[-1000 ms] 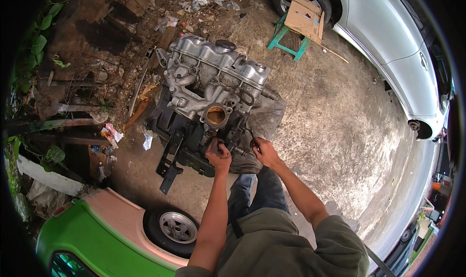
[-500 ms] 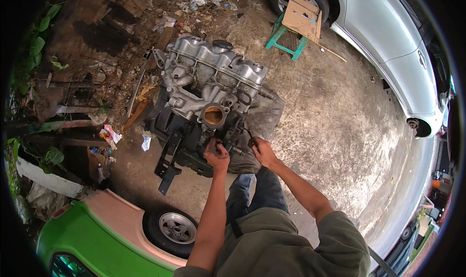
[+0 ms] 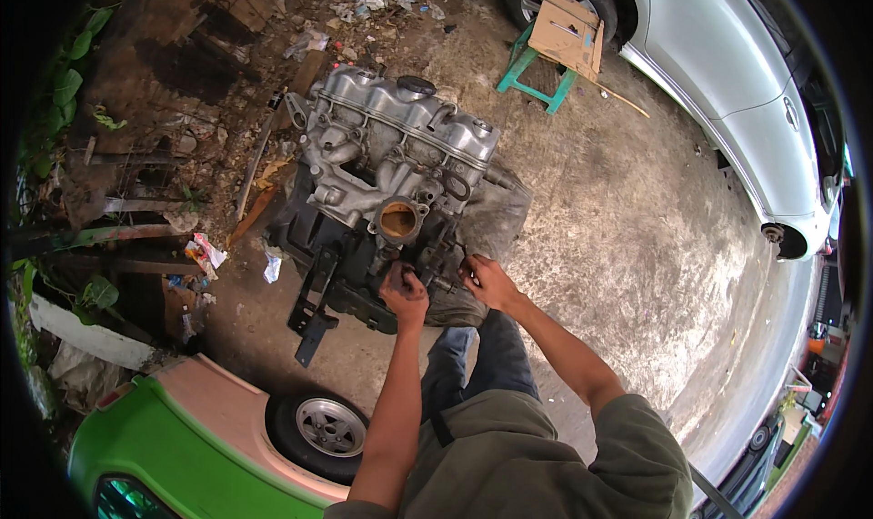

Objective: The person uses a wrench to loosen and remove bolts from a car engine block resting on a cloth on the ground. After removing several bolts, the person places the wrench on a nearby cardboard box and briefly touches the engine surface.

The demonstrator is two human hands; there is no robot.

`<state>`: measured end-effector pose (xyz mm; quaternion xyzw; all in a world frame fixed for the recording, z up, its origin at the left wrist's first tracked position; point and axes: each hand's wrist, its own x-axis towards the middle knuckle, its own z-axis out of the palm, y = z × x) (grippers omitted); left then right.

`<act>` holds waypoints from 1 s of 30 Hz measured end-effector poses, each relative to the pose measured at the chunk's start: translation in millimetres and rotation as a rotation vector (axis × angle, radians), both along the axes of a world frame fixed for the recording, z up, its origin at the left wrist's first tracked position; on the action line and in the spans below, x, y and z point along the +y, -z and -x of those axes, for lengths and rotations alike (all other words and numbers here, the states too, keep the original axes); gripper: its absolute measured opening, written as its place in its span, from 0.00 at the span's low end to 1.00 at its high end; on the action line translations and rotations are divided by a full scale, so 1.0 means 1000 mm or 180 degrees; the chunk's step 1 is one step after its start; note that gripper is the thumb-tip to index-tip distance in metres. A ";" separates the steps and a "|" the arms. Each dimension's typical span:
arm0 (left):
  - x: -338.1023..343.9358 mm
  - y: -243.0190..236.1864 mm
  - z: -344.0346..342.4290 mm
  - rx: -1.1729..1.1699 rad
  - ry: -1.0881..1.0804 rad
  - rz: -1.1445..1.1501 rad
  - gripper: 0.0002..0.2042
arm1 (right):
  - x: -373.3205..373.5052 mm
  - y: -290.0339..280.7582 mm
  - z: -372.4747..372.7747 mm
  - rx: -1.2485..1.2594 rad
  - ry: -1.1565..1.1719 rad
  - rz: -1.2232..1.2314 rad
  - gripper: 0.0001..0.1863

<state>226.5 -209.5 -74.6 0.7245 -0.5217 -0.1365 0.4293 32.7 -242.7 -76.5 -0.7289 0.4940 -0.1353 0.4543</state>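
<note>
A grimy metal engine (image 3: 382, 137) with a silver ribbed top cover stands before me, a round open port (image 3: 398, 218) facing up near its middle and a black bracket (image 3: 314, 305) jutting out at lower left. My left hand (image 3: 405, 294) is curled closed against the dark parts just below the port; what its fingers grip is hidden. To the right of it, my right hand (image 3: 485, 283) has bent, closed fingers on a small dark part at the engine's lower right, too small to name.
A silver car (image 3: 727, 64) lines the right, beside a green stool (image 3: 523, 78) with cardboard (image 3: 564, 33) on it. A green-and-pink car (image 3: 155, 428) fills the lower left. Debris, boards (image 3: 145, 155) and plants (image 3: 68, 83) cover the left ground. My legs (image 3: 491, 355) are below the engine.
My right hand has shifted slightly left along the engine's lower parts. My left hand has moved very little, and the whole view has shifted slightly.
</note>
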 end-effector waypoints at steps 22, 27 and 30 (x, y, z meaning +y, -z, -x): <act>-0.001 -0.004 0.001 -0.0078 -0.0014 -0.0018 0.12 | -0.065 0.169 0.027 -0.2261 0.2936 -0.3653 0.09; -0.002 -0.003 -0.001 -0.0219 0.0002 0.0204 0.14 | -0.049 0.140 0.034 -0.1353 0.3167 -0.2693 0.15; -0.001 -0.002 0.001 -0.0208 -0.0031 0.0106 0.16 | -0.022 0.113 0.027 -0.2355 0.2914 -0.1674 0.17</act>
